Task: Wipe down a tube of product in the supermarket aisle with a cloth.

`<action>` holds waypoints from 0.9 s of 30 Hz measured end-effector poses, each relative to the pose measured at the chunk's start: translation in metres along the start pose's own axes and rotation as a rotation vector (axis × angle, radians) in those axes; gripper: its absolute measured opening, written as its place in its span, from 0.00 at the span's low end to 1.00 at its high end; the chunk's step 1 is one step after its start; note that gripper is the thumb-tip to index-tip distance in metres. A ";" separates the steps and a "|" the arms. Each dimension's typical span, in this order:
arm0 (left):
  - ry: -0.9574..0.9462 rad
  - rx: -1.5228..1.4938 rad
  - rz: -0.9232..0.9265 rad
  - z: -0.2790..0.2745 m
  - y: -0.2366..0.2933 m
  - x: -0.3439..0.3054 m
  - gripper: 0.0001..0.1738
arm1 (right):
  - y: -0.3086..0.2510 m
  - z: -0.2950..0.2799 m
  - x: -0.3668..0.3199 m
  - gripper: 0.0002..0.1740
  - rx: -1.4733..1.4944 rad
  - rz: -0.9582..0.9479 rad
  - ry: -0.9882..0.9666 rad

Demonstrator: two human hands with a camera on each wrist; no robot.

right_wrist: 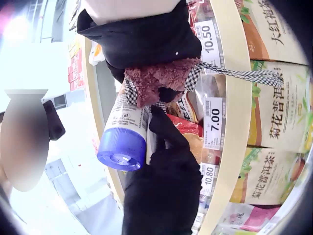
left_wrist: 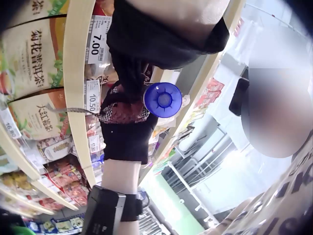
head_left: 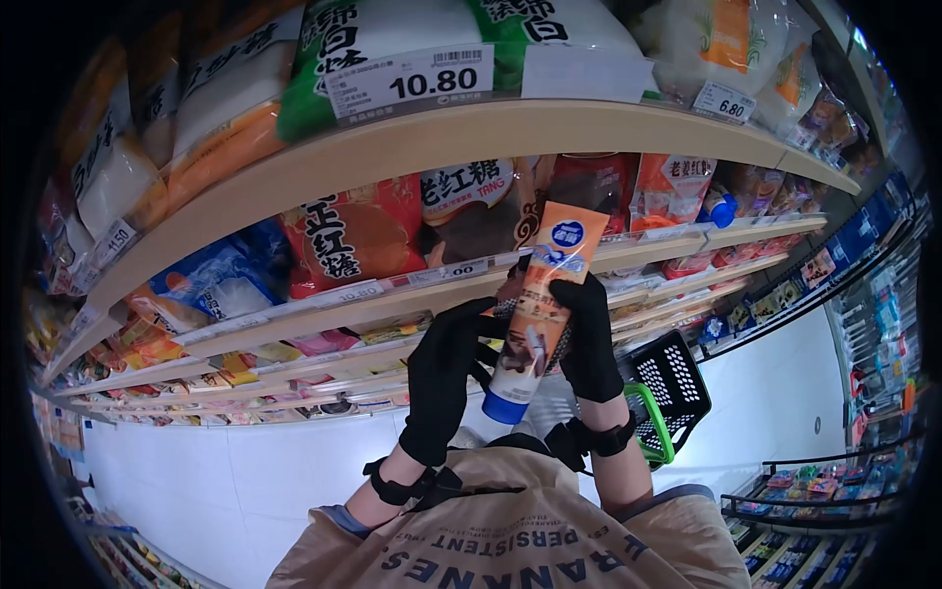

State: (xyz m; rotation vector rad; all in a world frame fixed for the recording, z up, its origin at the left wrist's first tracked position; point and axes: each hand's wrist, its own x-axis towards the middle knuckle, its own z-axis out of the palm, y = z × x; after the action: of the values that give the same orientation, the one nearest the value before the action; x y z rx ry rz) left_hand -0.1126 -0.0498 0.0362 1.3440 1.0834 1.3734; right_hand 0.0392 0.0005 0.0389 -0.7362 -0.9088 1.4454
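Observation:
My right hand [head_left: 589,329], in a black glove, grips an orange squeeze tube [head_left: 549,294] with a blue cap [head_left: 505,406], its thumb across the printed front. The tube is held tilted, cap end down and toward me. Against the same palm, behind the tube, is a fuzzy purplish-brown item [right_wrist: 164,78] with black-and-white checkered trim and a checkered strap [right_wrist: 244,74]. My left hand [head_left: 442,368], also gloved in black, reaches from the left with its fingers at the tube's side and the fuzzy item. In the left wrist view the blue cap faces the camera.
Shelves with price tags [head_left: 412,83] curve around in front, holding bagged sugar [head_left: 363,231] and other packets. A black basket [head_left: 672,383] with a green handle [head_left: 650,422] stands low on the right, over the white floor [head_left: 765,383]. More racks [head_left: 814,491] are at the lower right.

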 end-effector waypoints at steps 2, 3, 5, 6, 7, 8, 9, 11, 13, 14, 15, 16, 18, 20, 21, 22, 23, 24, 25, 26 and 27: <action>0.027 -0.222 -0.171 -0.003 0.006 0.001 0.15 | -0.003 0.006 -0.005 0.21 0.202 0.073 0.009; 0.077 -0.281 -0.156 -0.004 0.003 0.001 0.11 | -0.002 0.005 -0.005 0.21 0.202 0.071 0.012; 0.086 -0.277 -0.161 -0.008 0.003 0.001 0.10 | 0.001 0.002 -0.004 0.21 0.266 0.061 -0.030; 0.099 -0.273 -0.165 -0.010 0.004 0.002 0.09 | 0.001 0.003 -0.004 0.21 0.265 0.056 -0.026; 0.088 -0.279 -0.164 -0.011 0.004 0.003 0.09 | 0.001 0.003 -0.004 0.21 0.259 0.045 -0.026; 0.093 -0.278 -0.170 -0.012 0.005 0.003 0.09 | 0.001 0.003 -0.004 0.21 0.256 0.039 -0.029; 0.104 -0.274 -0.174 -0.012 0.006 0.003 0.08 | 0.002 0.002 -0.003 0.21 0.256 0.039 -0.028; 0.091 -0.297 -0.175 -0.013 0.006 0.002 0.08 | 0.006 0.000 -0.004 0.21 0.255 0.010 0.029; 0.084 -0.316 -0.171 -0.013 0.007 0.002 0.08 | 0.004 0.000 -0.005 0.21 0.251 0.000 0.037; 0.082 -0.308 -0.174 -0.013 0.008 0.002 0.08 | 0.004 0.001 -0.006 0.21 0.247 -0.010 0.041; 0.082 -0.299 -0.175 -0.013 0.009 0.003 0.08 | 0.002 0.003 -0.006 0.21 0.247 -0.010 0.041; 0.075 -0.302 -0.179 -0.013 0.008 0.002 0.08 | 0.000 0.005 -0.008 0.21 0.240 -0.021 0.048; 0.070 -0.292 -0.171 -0.014 0.007 0.002 0.08 | -0.001 0.007 -0.008 0.21 0.236 -0.033 0.052; 0.046 -0.296 -0.179 -0.015 0.008 0.002 0.08 | -0.001 0.006 -0.010 0.21 0.257 -0.036 0.053; 0.038 -0.300 -0.184 -0.015 0.009 0.002 0.08 | 0.000 0.006 -0.009 0.21 0.257 -0.036 0.052; 0.028 -0.300 -0.183 -0.017 0.008 0.003 0.08 | -0.001 0.005 -0.009 0.21 0.245 -0.046 0.049; 0.001 -0.327 -0.170 -0.019 0.007 0.003 0.09 | -0.001 0.004 -0.010 0.21 0.233 -0.051 0.042; -0.023 -0.353 -0.157 -0.020 0.007 0.003 0.10 | -0.002 0.005 -0.010 0.21 0.233 -0.051 0.042; -0.031 -0.354 -0.159 -0.020 0.008 0.003 0.10 | -0.003 0.007 -0.013 0.21 0.227 -0.048 0.060; -0.033 -0.298 -0.135 -0.019 0.011 0.003 0.10 | -0.004 0.008 -0.015 0.22 0.220 -0.043 0.073; -0.032 -0.242 -0.111 -0.018 0.012 0.003 0.10 | -0.003 0.008 -0.014 0.22 0.220 -0.043 0.073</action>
State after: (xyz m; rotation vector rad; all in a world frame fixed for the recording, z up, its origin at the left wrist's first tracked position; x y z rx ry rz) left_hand -0.1310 -0.0495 0.0482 1.1103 0.9235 1.3490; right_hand 0.0353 -0.0148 0.0447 -0.5979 -0.6921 1.4442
